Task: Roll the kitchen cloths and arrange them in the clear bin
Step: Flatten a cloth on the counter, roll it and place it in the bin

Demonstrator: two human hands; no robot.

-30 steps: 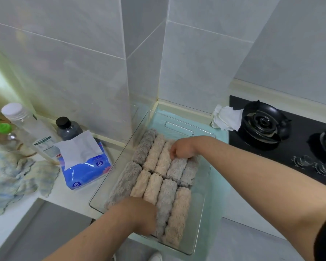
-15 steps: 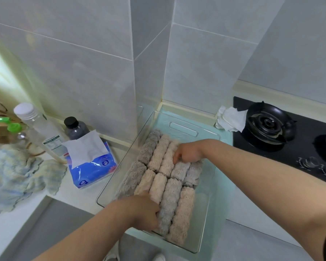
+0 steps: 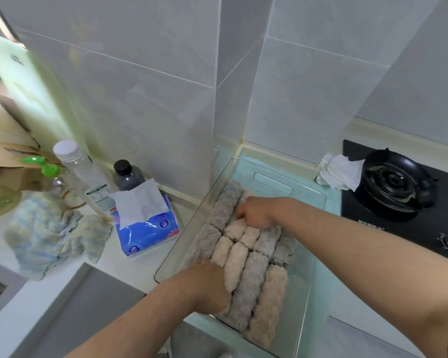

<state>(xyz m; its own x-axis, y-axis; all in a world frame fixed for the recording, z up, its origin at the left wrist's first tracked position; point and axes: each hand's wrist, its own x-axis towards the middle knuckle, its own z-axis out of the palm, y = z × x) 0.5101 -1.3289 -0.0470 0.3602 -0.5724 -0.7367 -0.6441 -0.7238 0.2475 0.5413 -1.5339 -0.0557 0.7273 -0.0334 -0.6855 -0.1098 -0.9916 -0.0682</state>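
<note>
Inside the clear bin (image 3: 272, 180), left hand (image 3: 209, 288) and right hand (image 3: 257, 211) partly cover cloths (image 3: 246, 280).

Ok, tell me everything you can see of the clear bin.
The clear bin is a rectangular see-through plastic box with upright walls and a slot handle in its far wall. It sits flat on a pale green surface between a blue tissue pack and the black stove. Two rows of grey and beige rolled cloths fill most of it; bare floor shows along the stove side. The left hand rests on the near row; the right hand curls its fingers onto the far row.
</note>
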